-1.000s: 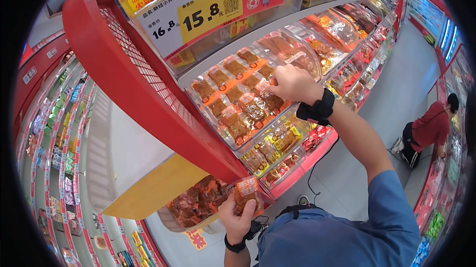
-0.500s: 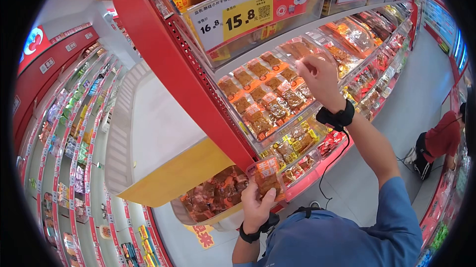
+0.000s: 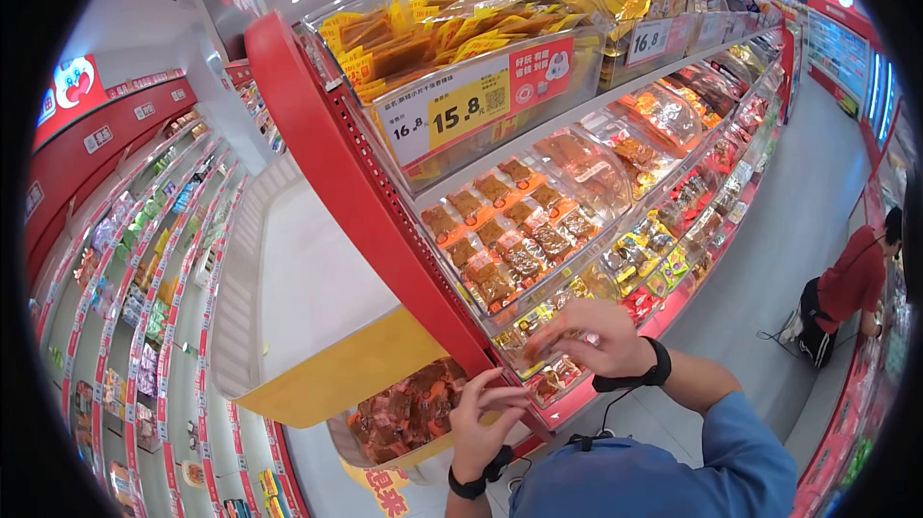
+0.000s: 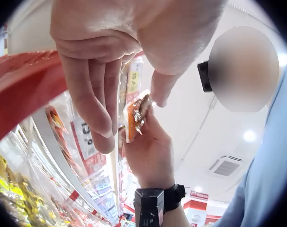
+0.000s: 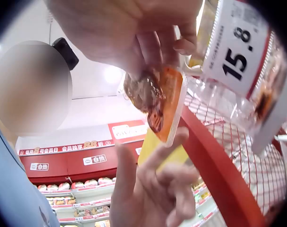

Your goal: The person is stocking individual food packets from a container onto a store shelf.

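Note:
My right hand [image 3: 608,340] pinches a small clear-and-orange snack packet [image 5: 169,101] with brown food inside, in front of the lower shelf. My left hand [image 3: 481,427] is just left of it, with nothing in it. In the left wrist view its fingers [image 4: 89,101] are apart from the thumb, and the packet [image 4: 136,117] shows beyond them. Close behind the left hand, a bin holds many similar brown-and-orange packets [image 3: 404,410]. Rows of like packets [image 3: 519,234] lie in a shelf tray above both hands.
A red shelf end post [image 3: 370,201] slants between the bin and the trays. A yellow panel [image 3: 317,374] fronts the bin. Above are a 15.8 price sign [image 3: 457,114] and yellow packets [image 3: 471,37]. A person in red [image 3: 851,273] is in the aisle at right.
My right hand has come down from the shelf tray toward the left hand and now holds a packet. My left hand held a packet earlier and now holds none. The head view has shifted.

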Tool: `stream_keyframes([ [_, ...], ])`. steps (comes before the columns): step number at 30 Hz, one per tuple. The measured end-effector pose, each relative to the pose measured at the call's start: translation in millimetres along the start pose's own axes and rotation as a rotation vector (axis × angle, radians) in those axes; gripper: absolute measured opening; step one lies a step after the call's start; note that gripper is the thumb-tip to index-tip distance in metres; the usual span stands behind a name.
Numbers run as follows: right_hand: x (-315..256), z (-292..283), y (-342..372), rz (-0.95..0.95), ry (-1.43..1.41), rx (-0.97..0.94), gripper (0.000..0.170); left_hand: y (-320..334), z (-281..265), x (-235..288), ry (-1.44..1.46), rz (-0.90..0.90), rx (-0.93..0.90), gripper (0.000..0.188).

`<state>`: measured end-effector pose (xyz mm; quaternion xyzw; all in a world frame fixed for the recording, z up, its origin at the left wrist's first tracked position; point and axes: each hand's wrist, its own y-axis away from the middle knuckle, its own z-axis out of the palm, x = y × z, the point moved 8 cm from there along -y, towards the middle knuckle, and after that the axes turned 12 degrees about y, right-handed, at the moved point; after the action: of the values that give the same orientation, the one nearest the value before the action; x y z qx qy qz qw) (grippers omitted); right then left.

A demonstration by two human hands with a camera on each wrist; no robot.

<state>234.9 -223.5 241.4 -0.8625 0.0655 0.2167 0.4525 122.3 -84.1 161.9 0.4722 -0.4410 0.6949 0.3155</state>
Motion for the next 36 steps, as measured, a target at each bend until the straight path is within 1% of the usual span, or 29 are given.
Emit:
stream_keyframes([
  [1,-4,-22,-11,0.01,-0.043,0.146,0.017,3,-10,1,0.111,-0.001,0.039,0.024],
  [2,-4,-44,-21,0.024,-0.088,0.292,0.019,9,-35,-15,0.019,-0.071,0.074,0.025],
  [3,4,-57,-28,0.031,0.117,0.331,0.021,14,-65,-39,-0.074,-0.144,0.108,0.026],
  [4,15,-71,-35,0.041,0.323,0.364,0.022,11,-91,-56,-0.245,-0.138,0.143,0.03],
  [5,24,-77,-51,0.034,0.375,0.343,0.021,9,-115,-74,-0.419,-0.135,0.177,0.034],
  [6,55,-75,-60,0.19,0.443,0.227,0.016,9,-131,-89,-0.594,-0.132,0.21,0.038],
  [7,83,-72,-66,0.216,0.508,0.19,0.014,10,-134,-101,-0.733,-0.122,0.219,0.044],
  [8,103,-68,-70,0.245,0.651,0.104,0.015,8,-134,-110,-0.875,-0.101,0.231,0.05],
  [9,116,-64,-75,0.266,0.702,0.04,0.015,6,-133,-113,-1.015,-0.073,0.25,0.056],
  [10,127,-59,-80,0.284,0.753,-0.028,0.016,7,-138,-127,-0.999,-0.219,0.262,0.072],
  [11,138,-52,-83,0.304,0.801,-0.101,0.016,7,-139,-132,-1.009,-0.275,0.248,0.075],
  [12,154,-48,-81,0.356,0.718,-0.147,0.017,8,-139,-138,-1.017,-0.333,0.234,0.078],
  [13,157,-46,-77,0.292,0.741,-0.11,0.017,9,-141,-142,-1.021,-0.392,0.22,0.081],
  [14,160,-44,-73,0.224,0.767,-0.071,0.017,11,-142,-149,-0.979,-0.514,0.176,0.085],
  [15,155,-42,-73,0.153,0.794,-0.036,0.018,9,-143,-152,-0.983,-0.54,0.153,0.084],
  [17,159,-40,-70,0.175,0.827,-0.037,0.011,12,-143,-159,-0.987,-0.609,0.101,0.082],
  [22,171,-36,-62,0.14,0.916,-0.028,0.008,8,-141,-156,-1.065,-0.574,0.082,0.077],
  [25,162,-40,-63,0.187,0.944,-0.02,0.009,8,-139,-153,-1.064,-0.57,0.09,0.074],
  [26,164,-42,-64,0.255,0.961,-0.033,0.008,8,-139,-152,-1.057,-0.568,0.094,0.074],
  [30,128,-56,-79,0.307,1.054,0.17,0.007,9,-140,-153,-1.057,-0.558,0.098,0.073],
  [34,135,-54,-78,0.312,0.844,0.085,0.011,9,-140,-156,-1.083,-0.526,0.064,0.072],
  [36,141,-50,-80,0.32,0.722,0.02,0.014,6,-137,-154,-1.105,-0.565,0.034,0.069],
])
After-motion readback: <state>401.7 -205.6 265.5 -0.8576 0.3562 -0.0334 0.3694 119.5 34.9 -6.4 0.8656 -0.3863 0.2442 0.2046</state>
